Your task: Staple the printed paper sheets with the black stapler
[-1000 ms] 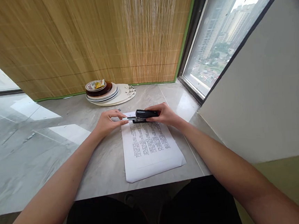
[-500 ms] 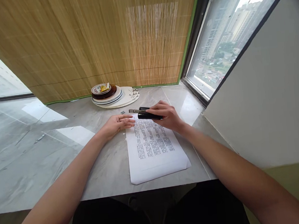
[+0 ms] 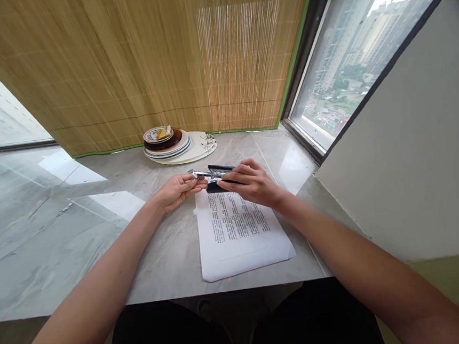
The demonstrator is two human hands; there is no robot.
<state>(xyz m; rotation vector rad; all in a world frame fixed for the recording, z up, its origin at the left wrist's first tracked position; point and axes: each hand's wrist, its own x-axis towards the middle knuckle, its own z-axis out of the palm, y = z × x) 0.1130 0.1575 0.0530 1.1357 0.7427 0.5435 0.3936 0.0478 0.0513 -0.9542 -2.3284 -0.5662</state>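
Observation:
A black stapler point(image 3: 217, 186) is spread open above the top of the printed sheets, its metal rail bared between the two black parts. My right hand point(image 3: 252, 182) is closed around its right end. At the other end my left hand point(image 3: 179, 190) has thumb and fingers pinched at the tip of the stapler; what exactly the fingertips hold is partly hidden. Beneath lie the printed paper sheets point(image 3: 245, 256), flat on the grey marble counter point(image 3: 161, 263), one lower corner slightly bent. A small grey piece, perhaps a strip of staples, shows just beyond my left fingers.
Toward the back, a stack of plates point(image 3: 166, 145) rests on a white oval platter point(image 3: 201, 145), with a small yellow packet point(image 3: 164, 132) on top. A bamboo blind point(image 3: 132, 68) hangs behind. A window point(image 3: 349, 76) and a white wall point(image 3: 420, 150) bound the right side.
The stapler has opened wider, baring its shiny rail. My left hand has gone from loosely spread fingers beside it to a pinch at its tip. My right hand's grip has shifted along the stapler.

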